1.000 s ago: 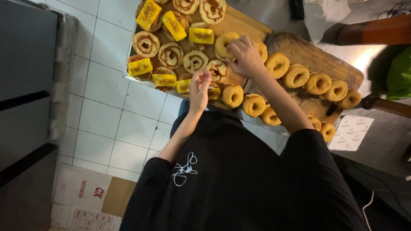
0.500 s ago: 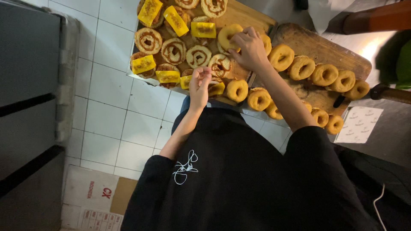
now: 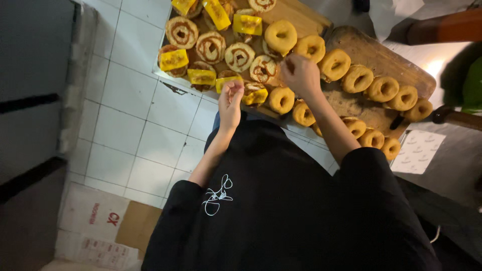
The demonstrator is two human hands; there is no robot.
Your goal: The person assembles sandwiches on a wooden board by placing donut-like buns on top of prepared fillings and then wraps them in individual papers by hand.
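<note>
Two wooden boards hold bagel-like bread rings. The left board [image 3: 306, 20] carries halves spread with red sauce [image 3: 240, 56], some topped with yellow cheese slices [image 3: 173, 59]. The right board [image 3: 374, 52] carries rows of plain golden rings [image 3: 384, 88]. My left hand [image 3: 230, 101] hovers at the near edge of the left board, fingers bunched together just above a cheese-topped half [image 3: 256, 95]. My right hand [image 3: 301, 75] is curled over the seam between the boards, fingertips down by a sauced half [image 3: 263, 69]. Whether either hand pinches something small is hidden.
White floor tiles [image 3: 135, 135] lie below the boards, with flattened cardboard [image 3: 100, 226] at the lower left. A dark cabinet front [image 3: 30, 100] fills the left side. A white paper sheet [image 3: 417, 150] lies at the right, near a knife handle [image 3: 452, 116].
My right hand has drawn back from the plain rings toward the sauced halves. My left hand stays at the board's near edge. The view has shifted slightly.
</note>
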